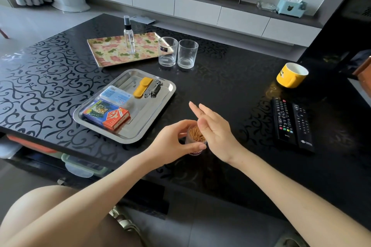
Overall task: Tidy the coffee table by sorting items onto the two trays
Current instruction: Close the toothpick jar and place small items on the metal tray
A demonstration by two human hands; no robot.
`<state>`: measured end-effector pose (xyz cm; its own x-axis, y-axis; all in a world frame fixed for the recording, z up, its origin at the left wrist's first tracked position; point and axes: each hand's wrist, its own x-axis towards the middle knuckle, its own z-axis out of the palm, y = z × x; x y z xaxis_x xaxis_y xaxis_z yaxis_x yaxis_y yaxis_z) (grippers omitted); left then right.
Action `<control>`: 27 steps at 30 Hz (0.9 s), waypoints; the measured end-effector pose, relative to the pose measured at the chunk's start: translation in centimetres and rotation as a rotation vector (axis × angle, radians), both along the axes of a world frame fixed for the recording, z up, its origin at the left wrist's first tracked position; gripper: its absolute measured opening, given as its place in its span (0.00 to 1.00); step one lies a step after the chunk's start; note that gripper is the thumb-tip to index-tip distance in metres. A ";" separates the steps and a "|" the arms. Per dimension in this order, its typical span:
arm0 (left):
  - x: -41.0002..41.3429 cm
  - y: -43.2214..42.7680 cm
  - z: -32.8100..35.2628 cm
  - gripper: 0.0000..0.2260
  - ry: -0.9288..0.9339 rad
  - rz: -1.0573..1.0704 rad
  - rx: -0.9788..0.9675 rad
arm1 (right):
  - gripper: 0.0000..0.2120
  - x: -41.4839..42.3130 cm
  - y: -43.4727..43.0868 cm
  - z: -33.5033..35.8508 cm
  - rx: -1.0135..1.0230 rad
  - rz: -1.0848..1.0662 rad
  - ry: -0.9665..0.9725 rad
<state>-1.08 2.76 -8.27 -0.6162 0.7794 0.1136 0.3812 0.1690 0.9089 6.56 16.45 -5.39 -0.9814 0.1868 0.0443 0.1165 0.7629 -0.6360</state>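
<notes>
The toothpick jar [195, 137] stands upright over the bench [230, 90], just right of the steel tray [160, 104] and outside it. The left hand [172, 140] holds the jar: its fingers [181, 124] curl round the far side and the thumb presses the near wall below the rim. The right hand [215, 132] hovers at the jar's open mouth, fingers straight and loosely spread, pointing away, thumb just above the toothpick tips; I cannot tell whether it touches them. The steel tray carries card boxes [106, 116], a yellow case [140, 87] and clippers [152, 88]. A spray bottle [129, 36] stands on the floral tray [104, 54].
</notes>
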 end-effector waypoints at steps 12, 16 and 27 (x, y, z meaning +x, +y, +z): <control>-0.6 -0.7 0.3 0.37 0.038 -0.011 -0.119 | 0.32 1.4 6.0 -0.5 0.443 -0.201 -0.113; -0.2 -0.4 -0.8 0.30 0.105 0.012 -0.163 | 0.30 1.7 6.5 -2.2 0.490 -0.036 -0.147; -0.1 0.0 0.1 0.24 -0.027 0.084 0.014 | 0.13 2.4 2.0 2.5 -0.373 -0.096 0.076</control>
